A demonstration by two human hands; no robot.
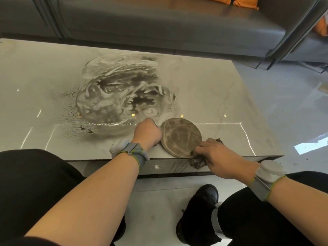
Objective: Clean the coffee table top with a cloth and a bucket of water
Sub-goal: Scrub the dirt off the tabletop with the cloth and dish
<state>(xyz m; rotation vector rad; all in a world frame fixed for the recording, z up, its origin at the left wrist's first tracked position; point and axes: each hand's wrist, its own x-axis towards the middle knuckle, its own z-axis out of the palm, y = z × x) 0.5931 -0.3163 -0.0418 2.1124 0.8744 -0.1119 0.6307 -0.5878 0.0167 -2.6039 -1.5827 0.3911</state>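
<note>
Nearest, the right hand [221, 161] pinches a dark wet cloth [197, 161] at the table [221, 96] front edge, against a round smeared disc [181, 137]. The left hand [147, 133], fisted, touches the disc's other side. Beyond, grey-black smears [124, 93] spread across the top; a grey sofa [159, 20] stands behind.

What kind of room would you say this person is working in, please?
Most likely a home living room: a low marble-look coffee table stands on a glossy tiled floor, directly facing a grey sofa with orange cushions.
</note>
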